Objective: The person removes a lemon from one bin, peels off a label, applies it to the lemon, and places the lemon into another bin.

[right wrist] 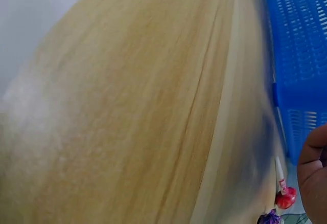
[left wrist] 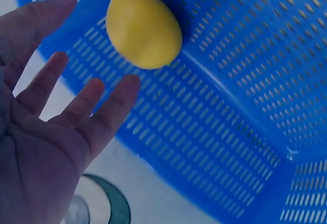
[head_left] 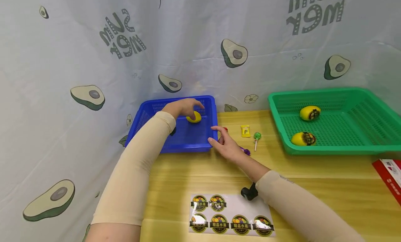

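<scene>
My left hand (head_left: pixel 185 108) reaches over the blue basket (head_left: pixel 188 144), above a yellow lemon-like fruit (head_left: pixel 195 117) on its floor. In the left wrist view, the fingers of that hand (left wrist: pixel 56 116) are spread, with a gap between them and the fruit (left wrist: pixel 144 29). My right hand (head_left: pixel 227 146) is at the right side of the basket, thumb and forefinger apart with their tips right at its rim. Only the edge of this hand (right wrist: pixel 312 175) shows in the right wrist view, beside the blue basket wall (right wrist: pixel 301 55).
Right of the blue basket lie a yellow-wrapped candy (head_left: pixel 245 131), a green lollipop (head_left: pixel 257 136) and a purple-wrapped candy (head_left: pixel 245 151). Two stickered yellow fruits (head_left: pixel 310 113) sit in a green basket (head_left: pixel 329 150). A sticker sheet (head_left: pixel 232 214) lies in front; a red box (head_left: pixel 390 177) stands far right.
</scene>
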Action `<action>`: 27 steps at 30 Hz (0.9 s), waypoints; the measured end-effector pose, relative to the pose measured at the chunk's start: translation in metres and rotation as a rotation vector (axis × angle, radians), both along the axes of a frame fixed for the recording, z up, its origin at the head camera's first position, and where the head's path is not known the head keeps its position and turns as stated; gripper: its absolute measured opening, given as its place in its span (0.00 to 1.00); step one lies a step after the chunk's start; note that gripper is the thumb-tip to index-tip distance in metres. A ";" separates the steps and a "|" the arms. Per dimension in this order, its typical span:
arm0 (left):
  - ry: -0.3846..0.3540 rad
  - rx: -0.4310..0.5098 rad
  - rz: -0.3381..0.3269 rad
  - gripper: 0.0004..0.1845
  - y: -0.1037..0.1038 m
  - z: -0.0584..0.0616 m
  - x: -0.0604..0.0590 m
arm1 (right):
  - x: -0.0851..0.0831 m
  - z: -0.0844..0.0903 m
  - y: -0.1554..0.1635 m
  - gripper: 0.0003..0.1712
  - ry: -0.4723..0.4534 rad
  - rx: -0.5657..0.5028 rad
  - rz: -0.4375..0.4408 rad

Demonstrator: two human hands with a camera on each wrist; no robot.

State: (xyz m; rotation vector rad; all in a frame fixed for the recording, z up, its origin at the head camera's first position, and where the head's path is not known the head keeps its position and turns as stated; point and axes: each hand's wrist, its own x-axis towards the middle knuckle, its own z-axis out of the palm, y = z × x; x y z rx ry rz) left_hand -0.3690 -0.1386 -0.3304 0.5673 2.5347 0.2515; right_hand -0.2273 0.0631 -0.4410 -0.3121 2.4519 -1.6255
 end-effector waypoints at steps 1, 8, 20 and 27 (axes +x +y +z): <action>-0.001 -0.011 0.007 0.35 0.001 -0.003 -0.002 | 0.000 0.000 -0.001 0.32 -0.004 -0.001 0.002; -0.020 -0.069 0.075 0.34 0.004 -0.023 -0.015 | 0.000 0.002 -0.004 0.32 -0.015 0.013 0.019; 0.036 -0.096 0.089 0.33 0.005 -0.043 -0.017 | 0.000 -0.001 -0.002 0.32 -0.010 -0.024 0.032; 0.082 -0.106 0.103 0.32 0.009 -0.054 -0.017 | 0.003 -0.001 -0.001 0.31 -0.023 -0.026 0.015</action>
